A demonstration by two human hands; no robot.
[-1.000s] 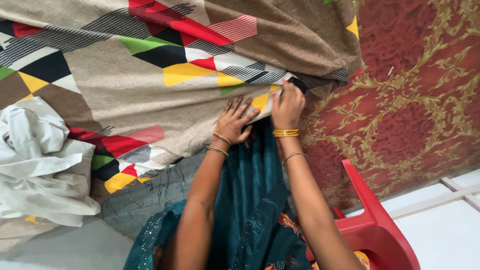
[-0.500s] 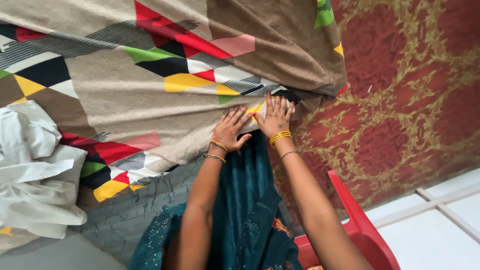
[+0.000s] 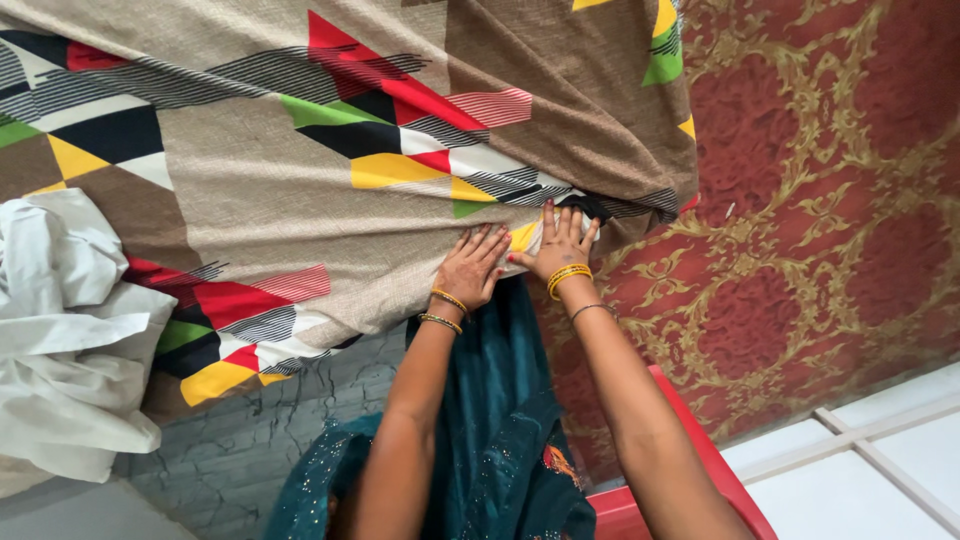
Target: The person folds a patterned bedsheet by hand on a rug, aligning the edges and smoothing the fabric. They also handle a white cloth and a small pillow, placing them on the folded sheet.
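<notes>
Since half a second ago both hands have crept slightly along the sheet (image 3: 300, 190) edge; the view has tipped so that more red-and-gold wall (image 3: 820, 200) shows. A second ago the right hand sat higher, at the yellow patch.

Left hand (image 3: 472, 268): flat on the sheet, fingers (image 3: 490, 240) spread wide, holding nothing. Right hand (image 3: 562, 245): fingers (image 3: 550, 215) wide, pressed on the sheet corner; a dark fold (image 3: 585, 206) lies just past the fingertips. Whether they pinch cloth, cannot tell.

Sheet: beige with red, yellow, green and black triangles, spread beyond the fingers on the bed. White cloth (image 3: 65, 330) is bunched well left of the left fingers. Red chair (image 3: 700, 470) below the right wrist. No packages, labels or signs seen.
</notes>
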